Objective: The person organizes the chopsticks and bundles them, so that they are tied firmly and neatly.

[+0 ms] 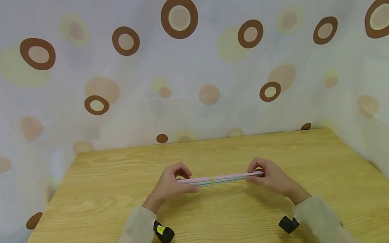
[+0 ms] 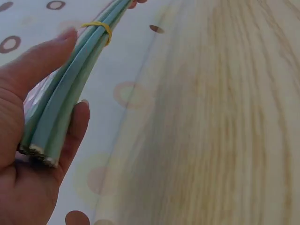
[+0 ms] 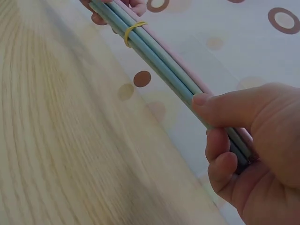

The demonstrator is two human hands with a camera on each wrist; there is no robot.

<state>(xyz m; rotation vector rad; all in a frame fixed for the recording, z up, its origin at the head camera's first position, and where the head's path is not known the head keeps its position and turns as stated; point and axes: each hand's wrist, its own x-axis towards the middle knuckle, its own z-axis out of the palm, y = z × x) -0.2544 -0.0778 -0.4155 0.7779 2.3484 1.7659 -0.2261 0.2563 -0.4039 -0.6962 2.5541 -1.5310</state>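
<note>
A bundle of pastel pink, blue and green chopsticks (image 1: 230, 177) is held level above the table, stretched between both hands. A yellow rubber band (image 1: 212, 180) wraps it near the middle. My left hand (image 1: 169, 185) grips the left end; in the left wrist view, thumb and fingers lie around the chopsticks (image 2: 70, 77), whose butt ends show near the palm. With thumb and curled fingers, my right hand (image 1: 272, 175) pinches the right end. The right wrist view shows the chopsticks (image 3: 164, 65) running from this hand past the band (image 3: 128, 33) to the other hand.
Beneath the hands lies a wood-grain table (image 1: 218, 234). A pale curtain (image 1: 157, 68) with brown and yellow circles surrounds its back and sides. Small black devices (image 1: 164, 232) hang at both wrists, below light sleeves.
</note>
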